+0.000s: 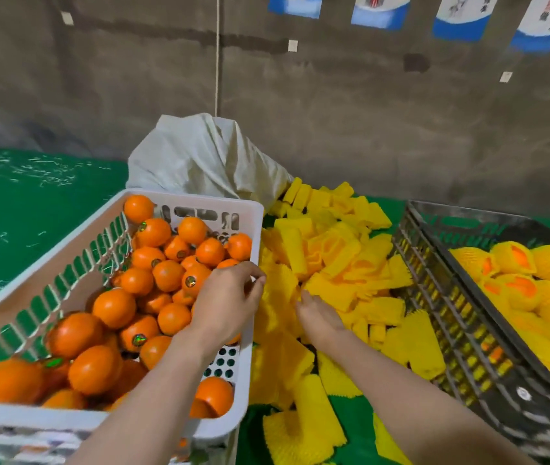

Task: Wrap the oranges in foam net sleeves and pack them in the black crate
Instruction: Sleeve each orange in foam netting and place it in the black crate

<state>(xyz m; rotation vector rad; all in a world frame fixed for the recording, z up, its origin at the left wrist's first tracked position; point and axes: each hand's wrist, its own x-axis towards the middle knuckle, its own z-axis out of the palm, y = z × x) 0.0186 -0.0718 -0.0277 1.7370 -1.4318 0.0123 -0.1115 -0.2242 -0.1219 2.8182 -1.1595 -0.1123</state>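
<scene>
Beside some thirty stickered oranges (114, 307), foam net sleeves (334, 260) are being dug into by right hand (317, 318), left hand (227, 300) curled, grips unclear.

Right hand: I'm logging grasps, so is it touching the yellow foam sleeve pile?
Touching. The head view shows the right hand lying on the foam sleeve pile, its front end pushed in among the sleeves.
</scene>
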